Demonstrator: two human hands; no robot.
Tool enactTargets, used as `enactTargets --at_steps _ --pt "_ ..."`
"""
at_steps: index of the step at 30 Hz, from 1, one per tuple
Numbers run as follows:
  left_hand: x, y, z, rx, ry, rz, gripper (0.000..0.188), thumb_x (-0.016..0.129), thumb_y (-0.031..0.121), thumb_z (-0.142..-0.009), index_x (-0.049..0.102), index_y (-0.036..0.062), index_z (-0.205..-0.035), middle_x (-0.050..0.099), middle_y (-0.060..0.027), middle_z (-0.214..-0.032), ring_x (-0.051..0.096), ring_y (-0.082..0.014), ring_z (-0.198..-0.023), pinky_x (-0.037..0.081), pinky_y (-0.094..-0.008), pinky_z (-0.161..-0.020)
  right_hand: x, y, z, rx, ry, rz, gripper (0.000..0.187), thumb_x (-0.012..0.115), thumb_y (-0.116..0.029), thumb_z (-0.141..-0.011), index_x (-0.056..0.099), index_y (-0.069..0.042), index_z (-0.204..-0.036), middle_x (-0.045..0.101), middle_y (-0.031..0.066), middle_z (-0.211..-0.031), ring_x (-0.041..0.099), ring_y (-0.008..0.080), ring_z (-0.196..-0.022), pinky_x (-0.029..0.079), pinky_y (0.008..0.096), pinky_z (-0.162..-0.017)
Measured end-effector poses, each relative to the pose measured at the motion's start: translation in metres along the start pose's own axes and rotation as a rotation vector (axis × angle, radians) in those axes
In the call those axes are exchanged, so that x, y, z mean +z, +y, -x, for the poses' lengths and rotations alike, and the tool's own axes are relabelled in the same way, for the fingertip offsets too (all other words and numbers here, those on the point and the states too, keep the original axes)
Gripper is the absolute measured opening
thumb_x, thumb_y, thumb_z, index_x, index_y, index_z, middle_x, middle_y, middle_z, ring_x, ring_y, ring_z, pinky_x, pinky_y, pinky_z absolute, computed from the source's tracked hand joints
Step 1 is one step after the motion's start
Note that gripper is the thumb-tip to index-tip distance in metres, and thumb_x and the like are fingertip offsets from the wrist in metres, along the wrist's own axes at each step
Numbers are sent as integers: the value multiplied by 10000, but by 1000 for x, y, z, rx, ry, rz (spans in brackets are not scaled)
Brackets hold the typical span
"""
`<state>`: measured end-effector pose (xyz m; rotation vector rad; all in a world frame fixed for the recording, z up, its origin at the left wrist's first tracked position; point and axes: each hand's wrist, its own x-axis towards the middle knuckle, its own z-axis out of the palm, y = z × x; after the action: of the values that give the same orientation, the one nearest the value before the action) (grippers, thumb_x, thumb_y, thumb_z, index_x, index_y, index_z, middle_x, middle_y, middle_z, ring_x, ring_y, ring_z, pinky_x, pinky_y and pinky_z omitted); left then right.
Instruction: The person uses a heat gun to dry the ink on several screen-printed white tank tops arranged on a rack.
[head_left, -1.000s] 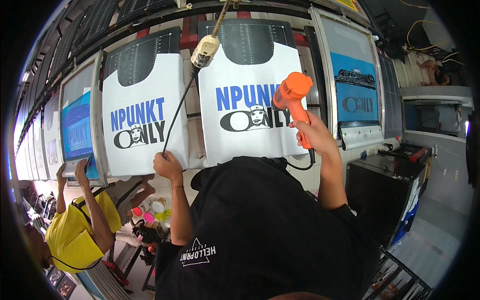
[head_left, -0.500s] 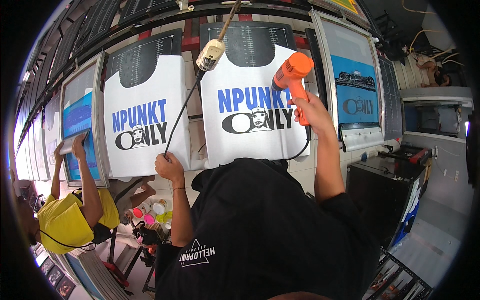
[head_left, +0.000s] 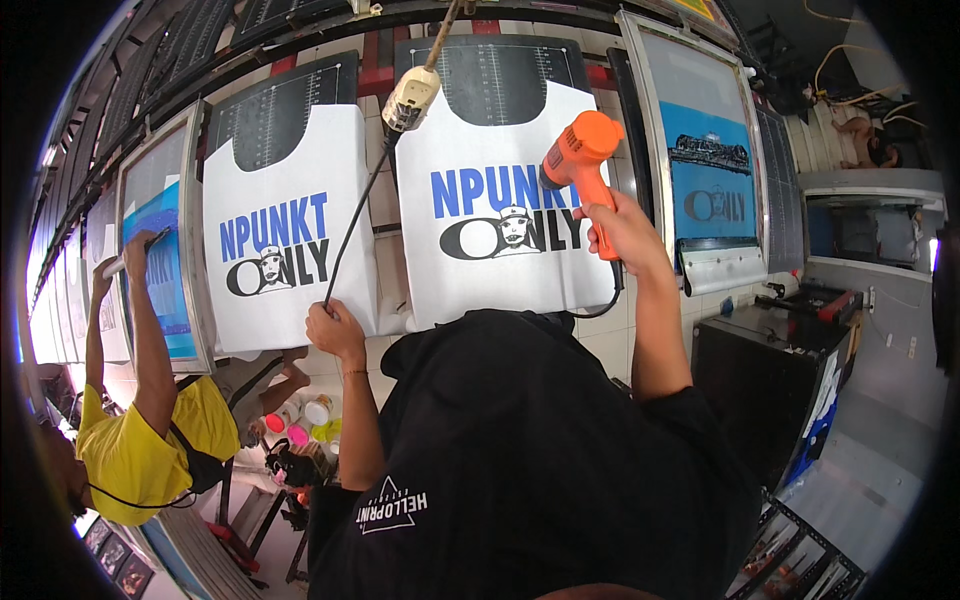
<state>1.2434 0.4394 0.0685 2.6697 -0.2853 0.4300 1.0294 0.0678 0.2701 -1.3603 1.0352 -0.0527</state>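
My right hand (head_left: 628, 235) is wrapped round the handle of an orange heat gun (head_left: 588, 140). Its dark nozzle points left and down, just above the blue lettering of a white shirt (head_left: 440, 280). That shirt is spread over a black platen (head_left: 488, 85) with white ruler marks and carries a blue and black print with a drawn face. My left hand (head_left: 336, 330) pinches a black cable (head_left: 350, 235), which runs up to a cream plug connector (head_left: 411, 98) hanging over the gap between the shirts. A second white shirt (head_left: 290, 325) with the same print lies to the left.
A framed printing screen (head_left: 715, 205) stands right of my shirt, a squeegee (head_left: 718, 268) at its near end. Another screen (head_left: 205, 330) is at left, where a co-worker in a yellow shirt (head_left: 150, 450) works. Paint tubs (head_left: 318, 408) and a black cabinet (head_left: 745, 385) stand nearby.
The heat gun has shifted slightly left and lower over the print. At left, the co-worker's hands have moved toward the far end of the screen. My left hand stays on the cable.
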Motion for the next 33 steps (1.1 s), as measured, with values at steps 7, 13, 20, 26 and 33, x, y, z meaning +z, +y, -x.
enactTargets --at_steps 7,13,20,26,33 --pt "-2 5 0 -9 -2 -12 186 595 167 -842 502 60 -722 525 -83 -675 520 -305 -699 384 -436 -656 -1 11 28 28 -77 7 393 560 -159 -876 469 42 -1201 600 82 -949 522 86 -591 469 248 -491" --pt "-3 5 0 -2 -9 -7 190 587 160 -848 502 45 -723 533 -96 -681 524 -314 -702 388 -435 -652 -6 17 35 2 -33 -36 376 595 -189 -837 514 37 -1126 582 56 -817 532 103 -576 464 259 -491" --pt "-7 -9 8 -75 1 89 224 563 158 -873 506 -4 -728 531 -164 -687 518 -358 -681 389 -458 -627 -14 5 21 -5 -67 -20 362 606 -195 -828 522 38 -1093 582 54 -822 528 105 -579 465 259 -494" --pt "-6 -2 15 -113 -5 140 224 554 152 -880 521 -13 -732 553 -190 -709 530 -379 -688 392 -467 -625 -20 -15 -21 -72 -88 46 361 554 -168 -864 481 35 -1153 598 75 -949 511 95 -599 480 266 -519" --pt "5 16 15 -117 64 -17 251 567 187 -888 549 10 -710 553 -169 -654 536 -373 -669 395 -478 -613 -39 -17 -13 6 -155 115 388 548 -173 -865 479 45 -1178 593 84 -963 518 87 -604 473 247 -515"
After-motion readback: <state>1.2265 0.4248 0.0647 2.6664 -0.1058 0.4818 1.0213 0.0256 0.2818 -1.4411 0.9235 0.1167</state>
